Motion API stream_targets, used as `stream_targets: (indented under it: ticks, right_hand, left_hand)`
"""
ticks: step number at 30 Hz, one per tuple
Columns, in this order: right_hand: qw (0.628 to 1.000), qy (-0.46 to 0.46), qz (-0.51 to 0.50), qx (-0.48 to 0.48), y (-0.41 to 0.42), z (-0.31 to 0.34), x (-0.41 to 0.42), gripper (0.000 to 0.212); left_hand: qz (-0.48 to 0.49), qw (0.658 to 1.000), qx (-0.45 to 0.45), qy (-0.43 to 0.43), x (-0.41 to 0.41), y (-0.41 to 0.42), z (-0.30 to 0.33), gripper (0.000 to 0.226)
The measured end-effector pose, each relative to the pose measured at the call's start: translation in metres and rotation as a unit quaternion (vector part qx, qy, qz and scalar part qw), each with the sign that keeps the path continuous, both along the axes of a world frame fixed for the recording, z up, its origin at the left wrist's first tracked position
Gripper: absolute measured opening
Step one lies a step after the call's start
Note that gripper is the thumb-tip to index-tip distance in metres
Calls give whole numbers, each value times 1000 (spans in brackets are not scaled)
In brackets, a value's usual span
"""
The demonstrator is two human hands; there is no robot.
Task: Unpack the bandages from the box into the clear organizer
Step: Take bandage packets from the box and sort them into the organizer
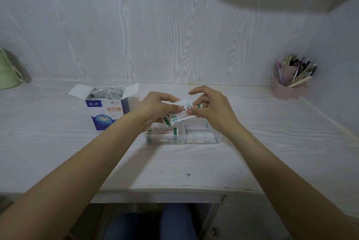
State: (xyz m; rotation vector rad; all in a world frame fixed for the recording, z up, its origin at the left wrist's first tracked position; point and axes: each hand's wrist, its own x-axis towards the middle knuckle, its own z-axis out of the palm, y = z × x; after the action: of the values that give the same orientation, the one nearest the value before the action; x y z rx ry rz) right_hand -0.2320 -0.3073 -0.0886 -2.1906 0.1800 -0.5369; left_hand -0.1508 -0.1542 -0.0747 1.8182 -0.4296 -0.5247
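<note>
A blue and white bandage box (107, 111) stands open at the left of the desk, its flaps up and more wrapped bandages inside. The clear organizer (202, 138) sits at the desk's middle, with bandages lying in its compartments (162, 132). Just above it, my left hand (157, 106) grips a small bunch of white, green-edged bandages (181, 114). My right hand (208, 106) pinches the right end of the same bunch with thumb and fingers.
A pink pen holder (289, 81) full of pens stands at the back right. A pale green container (8, 73) sits at the far left edge. The desk's front edge (174, 191) lies below my forearms, with my knees under it.
</note>
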Motion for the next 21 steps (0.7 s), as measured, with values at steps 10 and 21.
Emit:
stream_targets:
  ticks: [10,21]
  right_hand:
    - [991,-7,-17,135,-15,-5,-2,28]
    - [994,37,23,101,-17,-6,2,14]
  left_hand:
    - [37,995,-83,42,6,2,-3,7]
    - [18,989,-136,61,8,-10,-4,6]
